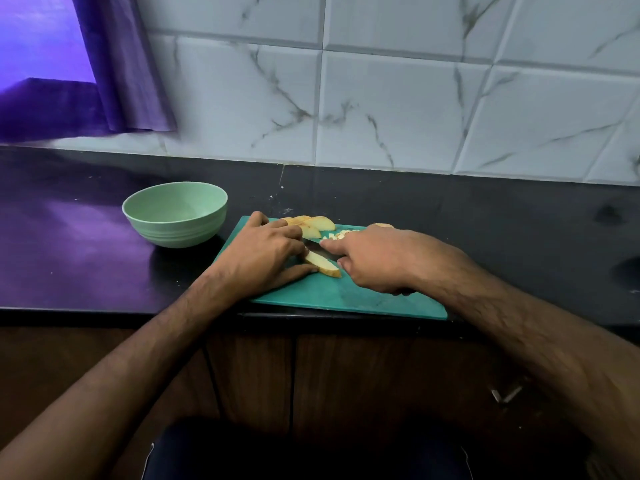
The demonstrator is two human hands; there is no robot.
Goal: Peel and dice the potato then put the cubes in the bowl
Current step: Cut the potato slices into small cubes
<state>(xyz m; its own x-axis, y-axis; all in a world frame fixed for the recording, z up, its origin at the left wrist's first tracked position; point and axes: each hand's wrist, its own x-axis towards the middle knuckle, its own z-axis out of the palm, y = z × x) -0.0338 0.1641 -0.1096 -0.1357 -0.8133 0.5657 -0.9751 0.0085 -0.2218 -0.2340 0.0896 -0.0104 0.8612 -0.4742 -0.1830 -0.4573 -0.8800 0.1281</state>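
Observation:
On the teal cutting board (349, 296) my left hand (266, 254) pinches a potato slice (323, 264) between thumb and curled fingers. My right hand (374, 259) grips a knife (317, 244), forefinger stretched along its back, the blade lying across the slice beside my left fingers. More potato slices (317, 224) lie at the board's far edge. A small heap of diced cubes (341, 234) sits just beyond my right forefinger. The pale green bowl (175, 216) stands left of the board, and nothing shows inside it.
The board lies on a dark countertop (519, 230) close to its front edge. A marble-tiled wall (381, 98) rises behind. A purple curtain (121, 64) hangs at the far left. Wooden cabinet doors (311, 375) lie below the counter.

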